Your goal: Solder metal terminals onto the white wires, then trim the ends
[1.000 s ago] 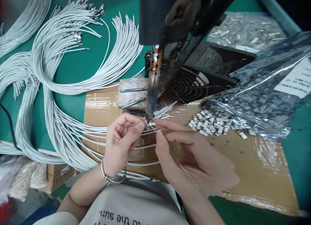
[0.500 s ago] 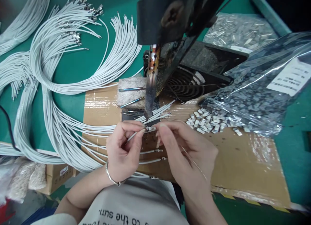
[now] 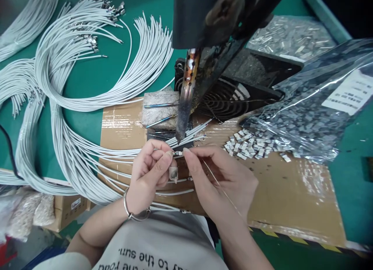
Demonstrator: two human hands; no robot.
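My left hand (image 3: 153, 165) is closed in a pinch on a white wire, most of it hidden by the fingers. A small metal terminal (image 3: 178, 153) shows at the fingertips, just below the tip of a soldering iron (image 3: 186, 99). One left finger wears a greyish finger cot (image 3: 173, 172). My right hand (image 3: 224, 176) is closed too, its thumb and forefinger at the terminal's right end. A thin strand of solder wire (image 3: 221, 188) runs out of that hand toward the wrist. White wires (image 3: 175, 193) lie below the hands.
Bundles of white wires (image 3: 87, 103) fill the left side. A black fan (image 3: 227, 99) stands behind the iron. Loose metal terminals (image 3: 247, 143) lie beside a plastic bag (image 3: 305, 118) of more. A pad (image 3: 160, 116) sits left of the iron, on brown cardboard (image 3: 297, 200).
My left fingers have curled differently, and the finger cot now shows below the pinch. My right hand stays at the terminal. The view has shifted slightly.
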